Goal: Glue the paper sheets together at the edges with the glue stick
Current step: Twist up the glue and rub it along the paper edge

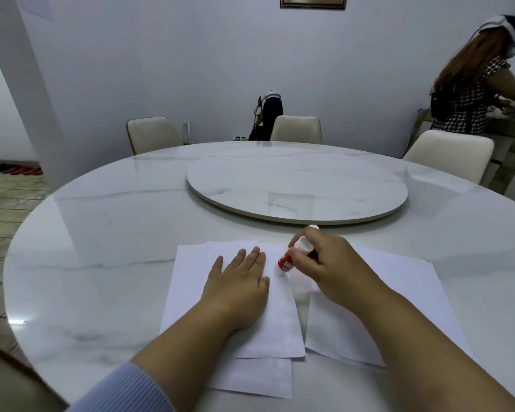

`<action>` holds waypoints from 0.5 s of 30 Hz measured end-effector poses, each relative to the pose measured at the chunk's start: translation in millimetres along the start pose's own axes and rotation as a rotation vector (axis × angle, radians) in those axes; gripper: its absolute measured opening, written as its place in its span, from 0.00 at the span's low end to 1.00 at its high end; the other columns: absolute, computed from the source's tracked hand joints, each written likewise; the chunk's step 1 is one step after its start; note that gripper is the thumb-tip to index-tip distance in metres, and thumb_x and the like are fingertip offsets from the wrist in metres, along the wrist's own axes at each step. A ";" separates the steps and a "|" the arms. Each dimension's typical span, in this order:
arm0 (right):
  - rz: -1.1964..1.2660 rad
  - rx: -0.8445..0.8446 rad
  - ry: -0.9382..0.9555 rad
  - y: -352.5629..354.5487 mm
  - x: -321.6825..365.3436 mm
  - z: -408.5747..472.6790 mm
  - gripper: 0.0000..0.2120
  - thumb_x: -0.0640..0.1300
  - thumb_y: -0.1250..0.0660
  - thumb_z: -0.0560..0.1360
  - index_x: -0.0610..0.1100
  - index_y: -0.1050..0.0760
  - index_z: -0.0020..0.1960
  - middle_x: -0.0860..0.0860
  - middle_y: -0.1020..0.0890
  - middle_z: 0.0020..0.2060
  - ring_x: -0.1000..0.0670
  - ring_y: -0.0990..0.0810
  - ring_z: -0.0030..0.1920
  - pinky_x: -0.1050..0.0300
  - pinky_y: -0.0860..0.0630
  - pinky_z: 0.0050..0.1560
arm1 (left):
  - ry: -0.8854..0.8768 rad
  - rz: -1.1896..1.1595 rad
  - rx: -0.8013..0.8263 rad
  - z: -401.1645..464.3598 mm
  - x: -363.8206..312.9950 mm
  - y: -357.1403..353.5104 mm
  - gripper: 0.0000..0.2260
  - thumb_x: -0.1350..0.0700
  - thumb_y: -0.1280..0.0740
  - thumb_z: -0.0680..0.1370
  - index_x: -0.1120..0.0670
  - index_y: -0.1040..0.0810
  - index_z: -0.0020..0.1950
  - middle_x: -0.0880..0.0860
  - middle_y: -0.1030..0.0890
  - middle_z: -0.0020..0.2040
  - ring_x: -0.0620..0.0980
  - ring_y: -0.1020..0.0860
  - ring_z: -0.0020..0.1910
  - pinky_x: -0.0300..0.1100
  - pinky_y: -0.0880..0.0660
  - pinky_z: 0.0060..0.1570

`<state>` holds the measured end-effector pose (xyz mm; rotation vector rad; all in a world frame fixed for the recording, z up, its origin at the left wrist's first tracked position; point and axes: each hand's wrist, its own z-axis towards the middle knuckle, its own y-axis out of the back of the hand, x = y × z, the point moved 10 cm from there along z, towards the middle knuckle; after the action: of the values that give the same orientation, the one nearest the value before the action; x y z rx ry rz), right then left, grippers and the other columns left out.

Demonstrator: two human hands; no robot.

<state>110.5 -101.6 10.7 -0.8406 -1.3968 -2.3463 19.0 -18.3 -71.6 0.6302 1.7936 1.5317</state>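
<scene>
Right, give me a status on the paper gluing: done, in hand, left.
Done: nothing visibly bonded; the paper sheets lie loosely overlapped.
In hand: left hand presses a sheet flat; right hand holds the glue stick tip-down at that sheet's right edge.
Left: finishing the glue line, pressing the sheets together.

Bench (101,233) was left bare to L and R of the paper sheets (280,322), w/ open passage both sides. Ahead, the way was blocked by a raised turntable (295,185). Centre was taken up by left hand (238,281), laid flat, and right hand (330,263), w/ glue stick (289,257) between.
</scene>
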 end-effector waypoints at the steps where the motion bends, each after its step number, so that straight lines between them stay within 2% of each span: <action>1: 0.008 0.031 0.018 0.5 4.5 -5.1 0.07 0.49 0.37 0.75 0.47 0.25 0.43 0.57 0.20 0.31 0.59 0.28 0.29 0.65 0.37 0.31 | -0.001 -0.003 0.001 0.0 0.0 -0.1 0.24 0.50 0.57 0.82 0.48 0.58 0.78 0.45 0.59 0.79 0.44 0.60 0.77 0.50 0.62 0.75; 3: 0.044 0.088 0.033 0.7 10.8 -16.2 0.07 0.49 0.36 0.74 0.47 0.25 0.41 0.53 0.23 0.29 0.57 0.31 0.28 0.62 0.35 0.31 | -0.002 -0.010 0.000 0.4 0.2 -0.3 0.24 0.49 0.57 0.82 0.48 0.58 0.78 0.45 0.58 0.79 0.44 0.59 0.77 0.50 0.62 0.75; 6: 0.120 0.160 0.028 -3.8 14.0 -29.7 0.10 0.52 0.36 0.71 0.45 0.26 0.38 0.47 0.23 0.30 0.56 0.30 0.29 0.58 0.32 0.33 | -0.001 -0.010 -0.002 0.2 0.3 -0.2 0.24 0.49 0.57 0.82 0.49 0.58 0.78 0.45 0.58 0.79 0.44 0.59 0.77 0.50 0.62 0.75; 10: 0.288 0.268 -0.009 -13.6 11.5 -35.4 0.16 0.54 0.36 0.65 0.40 0.26 0.35 0.49 0.26 0.28 0.54 0.30 0.29 0.61 0.32 0.32 | -0.011 -0.015 -0.008 -1.3 -1.2 -0.4 0.25 0.46 0.57 0.82 0.49 0.57 0.78 0.45 0.58 0.79 0.44 0.59 0.77 0.50 0.61 0.75; 12: 0.531 0.131 -0.036 4.0 6.9 -29.5 0.16 0.54 0.36 0.64 0.40 0.25 0.33 0.49 0.25 0.27 0.55 0.29 0.27 0.64 0.31 0.30 | -0.044 -0.016 0.009 -1.5 -0.8 0.8 0.26 0.44 0.55 0.81 0.48 0.57 0.78 0.44 0.58 0.79 0.43 0.59 0.77 0.50 0.61 0.75; 15: 0.806 -0.339 -0.161 50.6 -28.9 -26.9 0.12 0.48 0.37 0.71 0.41 0.26 0.33 0.52 0.27 0.24 0.57 0.32 0.25 0.67 0.33 0.28 | -0.159 0.021 0.149 -5.4 4.1 4.8 0.25 0.46 0.51 0.82 0.45 0.56 0.77 0.43 0.60 0.78 0.44 0.63 0.76 0.49 0.64 0.74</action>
<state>150.2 -151.3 19.0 -1.3872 -0.5188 -1.8955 11.9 -17.9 -67.4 0.8212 1.7950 1.3304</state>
